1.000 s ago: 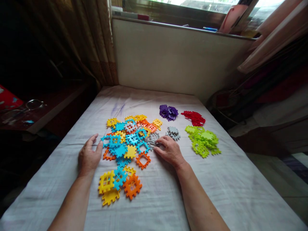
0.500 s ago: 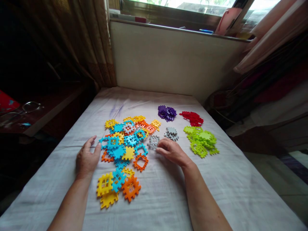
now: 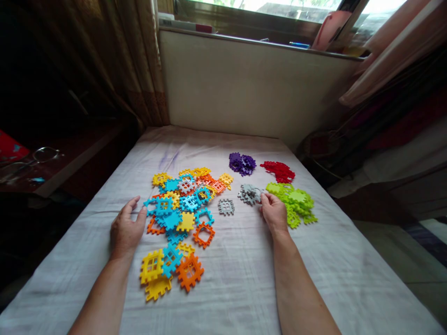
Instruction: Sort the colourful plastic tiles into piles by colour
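Note:
My left hand [image 3: 127,228] rests on the sheet with its fingers apart, holding nothing, beside a mixed heap of blue, yellow and orange interlocking plastic tiles. Closest to it is a blue tile [image 3: 165,205] with a window pattern. My right hand [image 3: 274,213] pinches the edge of a grey frame tile [image 3: 257,190] over the small grey pile [image 3: 247,194]; the fingers hide part of that tile. A single grey window tile [image 3: 226,207] lies flat between the mixed heap and the grey pile.
Purple tiles [image 3: 242,164] and red tiles [image 3: 279,172] lie in piles toward the wall. A lime-green pile [image 3: 298,200] sits right of my right hand. In front are yellow tiles [image 3: 152,266] and an orange tile [image 3: 190,272]. Eyeglasses [image 3: 46,154] lie on a dark side table.
My right hand has moved right, from the single grey window tile to the grey pile, now with a grey frame tile in its fingers. The left hand has stayed put.

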Demonstrator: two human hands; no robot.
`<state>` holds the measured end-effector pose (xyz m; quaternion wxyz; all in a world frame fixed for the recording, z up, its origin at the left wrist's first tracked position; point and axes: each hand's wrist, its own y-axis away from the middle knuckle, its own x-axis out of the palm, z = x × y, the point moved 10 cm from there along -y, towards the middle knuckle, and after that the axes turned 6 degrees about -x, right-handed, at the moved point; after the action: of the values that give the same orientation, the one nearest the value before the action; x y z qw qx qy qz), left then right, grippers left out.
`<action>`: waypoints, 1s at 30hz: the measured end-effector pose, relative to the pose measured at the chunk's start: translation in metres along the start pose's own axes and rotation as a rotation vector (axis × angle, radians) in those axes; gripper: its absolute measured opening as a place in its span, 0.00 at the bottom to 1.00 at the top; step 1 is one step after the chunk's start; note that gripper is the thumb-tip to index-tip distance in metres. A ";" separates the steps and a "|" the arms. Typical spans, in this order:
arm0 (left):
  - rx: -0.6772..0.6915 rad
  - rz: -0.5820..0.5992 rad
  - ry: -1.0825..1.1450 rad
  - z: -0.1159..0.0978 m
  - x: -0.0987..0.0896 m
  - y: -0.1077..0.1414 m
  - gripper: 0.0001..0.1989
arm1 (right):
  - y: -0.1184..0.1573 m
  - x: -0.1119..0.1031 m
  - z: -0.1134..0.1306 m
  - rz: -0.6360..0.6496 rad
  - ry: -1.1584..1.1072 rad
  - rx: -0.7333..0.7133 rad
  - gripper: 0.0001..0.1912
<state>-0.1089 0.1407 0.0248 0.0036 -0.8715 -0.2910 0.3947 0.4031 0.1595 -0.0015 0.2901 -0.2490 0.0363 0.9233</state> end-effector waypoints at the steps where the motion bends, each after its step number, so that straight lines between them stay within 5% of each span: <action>1: 0.003 0.000 0.001 -0.001 0.000 0.000 0.23 | -0.001 -0.001 -0.002 -0.009 0.027 -0.002 0.25; 11: -0.004 -0.019 -0.012 0.003 0.001 0.000 0.24 | 0.004 -0.006 0.029 -0.026 0.346 -0.219 0.18; 19: -0.017 -0.005 -0.004 0.002 0.000 0.000 0.24 | 0.049 0.058 0.073 0.420 0.362 -0.520 0.21; 22: -0.031 0.000 -0.006 0.002 0.001 0.000 0.25 | 0.067 0.073 0.083 0.471 0.540 -0.600 0.25; 30: -0.029 -0.005 0.000 0.002 0.000 0.000 0.24 | 0.068 0.076 0.091 0.473 0.606 -0.650 0.12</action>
<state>-0.1104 0.1407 0.0231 -0.0082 -0.8707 -0.2990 0.3904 0.2718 0.1614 0.0368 -0.0430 -0.5683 -0.1149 0.8136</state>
